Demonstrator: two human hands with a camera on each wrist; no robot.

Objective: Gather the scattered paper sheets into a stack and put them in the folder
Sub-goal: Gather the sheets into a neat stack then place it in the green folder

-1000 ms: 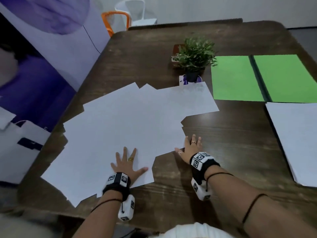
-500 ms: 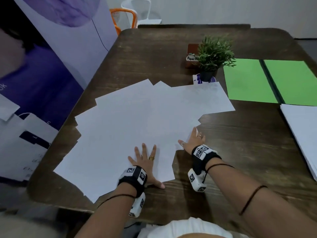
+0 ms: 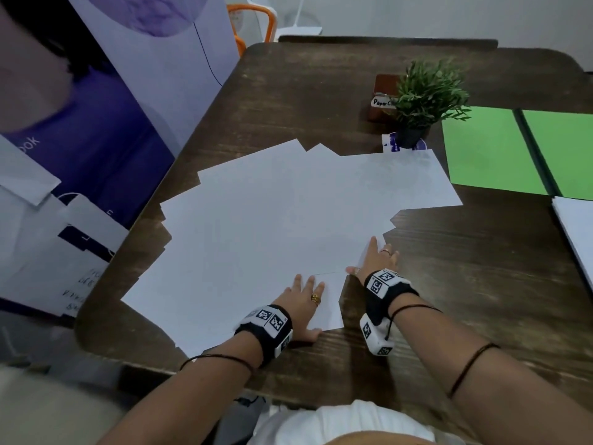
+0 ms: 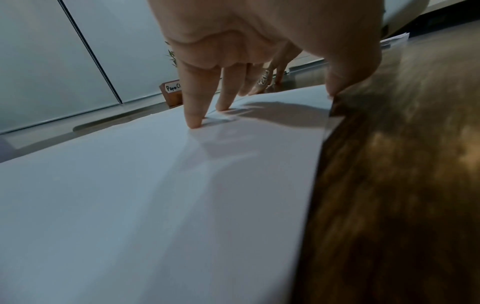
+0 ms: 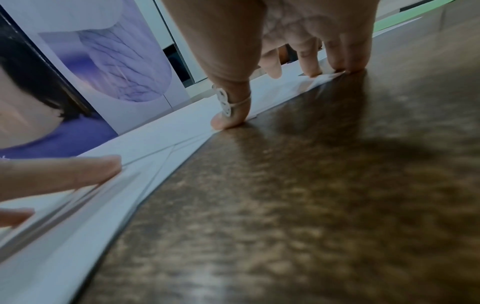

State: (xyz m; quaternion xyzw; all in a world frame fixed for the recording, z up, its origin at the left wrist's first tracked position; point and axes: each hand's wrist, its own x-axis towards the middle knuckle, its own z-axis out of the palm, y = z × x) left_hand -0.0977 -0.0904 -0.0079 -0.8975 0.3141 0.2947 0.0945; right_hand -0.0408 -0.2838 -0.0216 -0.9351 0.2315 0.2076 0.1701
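Head view shows the left hand (image 3: 303, 303) with straight fingers (image 4: 193, 107) pressing flat on the overlapping paper sheets (image 3: 272, 226), and the right hand (image 3: 377, 256) just beside it, fingers (image 5: 309, 59) extended on the sheets' edge; the open green folder (image 3: 491, 149) lies on the bench (image 3: 465, 268) well beyond the right fingers

White paper sheets (image 3: 272, 220) lie fanned and overlapping, flat on the dark wooden table, corners jutting toward ten and three o'clock. At two o'clock from them, well apart, the green folder (image 3: 491, 149) lies open and flat, a dark spine dividing its halves.
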